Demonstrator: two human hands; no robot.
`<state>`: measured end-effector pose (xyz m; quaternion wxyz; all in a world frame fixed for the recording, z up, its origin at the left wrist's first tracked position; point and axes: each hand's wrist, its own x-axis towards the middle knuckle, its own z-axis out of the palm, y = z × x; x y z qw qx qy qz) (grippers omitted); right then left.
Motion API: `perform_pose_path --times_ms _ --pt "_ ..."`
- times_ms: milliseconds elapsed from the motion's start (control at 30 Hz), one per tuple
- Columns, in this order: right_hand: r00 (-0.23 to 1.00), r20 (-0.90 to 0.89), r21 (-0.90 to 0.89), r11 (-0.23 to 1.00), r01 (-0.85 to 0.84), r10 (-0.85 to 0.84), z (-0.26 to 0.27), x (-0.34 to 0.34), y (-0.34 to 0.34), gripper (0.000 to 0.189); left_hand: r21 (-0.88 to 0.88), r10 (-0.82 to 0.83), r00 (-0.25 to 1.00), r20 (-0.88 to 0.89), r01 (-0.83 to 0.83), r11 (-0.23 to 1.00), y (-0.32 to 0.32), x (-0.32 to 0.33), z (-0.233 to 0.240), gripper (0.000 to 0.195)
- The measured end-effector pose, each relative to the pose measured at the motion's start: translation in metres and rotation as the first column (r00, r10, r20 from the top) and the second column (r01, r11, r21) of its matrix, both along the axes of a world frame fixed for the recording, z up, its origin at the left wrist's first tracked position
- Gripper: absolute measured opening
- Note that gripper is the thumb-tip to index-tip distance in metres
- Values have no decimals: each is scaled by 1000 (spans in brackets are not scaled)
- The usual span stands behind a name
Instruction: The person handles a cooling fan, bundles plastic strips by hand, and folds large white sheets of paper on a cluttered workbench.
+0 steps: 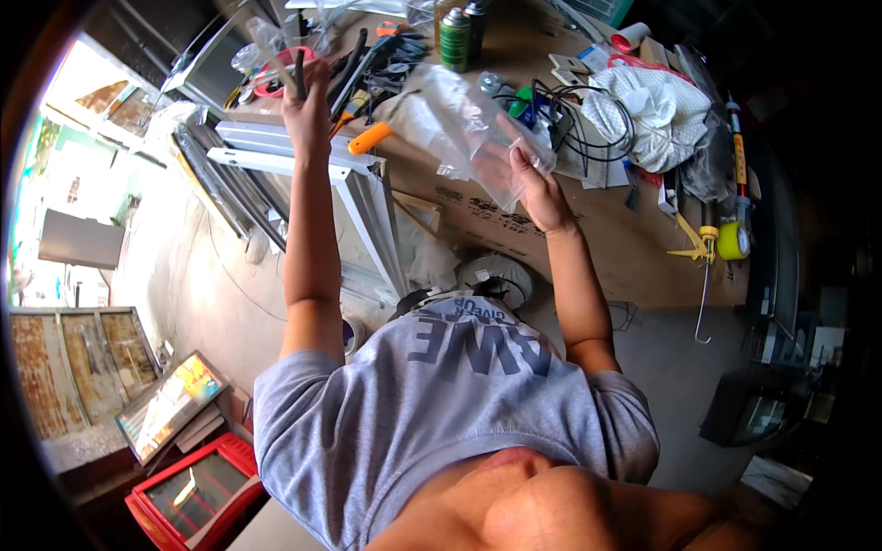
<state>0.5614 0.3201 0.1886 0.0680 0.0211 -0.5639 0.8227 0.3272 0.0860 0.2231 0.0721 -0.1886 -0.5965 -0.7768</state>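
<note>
My left hand (307, 103) is raised at the near left corner of the workbench (620, 255), its fingers closed around a slender tool (299, 77). A dark part of it stands up from the fist beside a pale, blurred part; its kind cannot be made out. Over the bench's front edge, my right hand (541, 189) grips a clear plastic bag (468, 131) by its near end, thumb on top and fingers showing through the film. An orange handle (371, 138) sticks out just left of the bag. Behind my left hand is a red bowl (265, 81) with small items.
White aluminium frames (368, 213) lean against the bench front. Black cable (586, 127), a checked cloth (651, 113), spray cans (455, 40) and a brush (355, 105) lie about. A caulking gun (706, 241) and yellow tape roll (732, 241) sit at the right edge.
</note>
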Motion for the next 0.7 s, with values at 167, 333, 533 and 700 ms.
perform_pose_path --times_ms 167,333,533,700 --pt "974 39 35 974 223 -224 -36 -2 -13 66 -332 -457 887 -61 414 848 57 127 -47 22" --pt "979 -21 -19 979 203 -204 -67 11 -5 84 -552 -303 944 133 324 768 93 199 -82 34" --pt "999 -48 -160 987 9 -17 -57 30 -6 82 -626 -192 980 -56 115 771 93 199 -93 26" --pt "946 -132 -188 945 269 -296 -129 -7 16 73 -599 -427 904 2 343 724 88 210 -88 23"
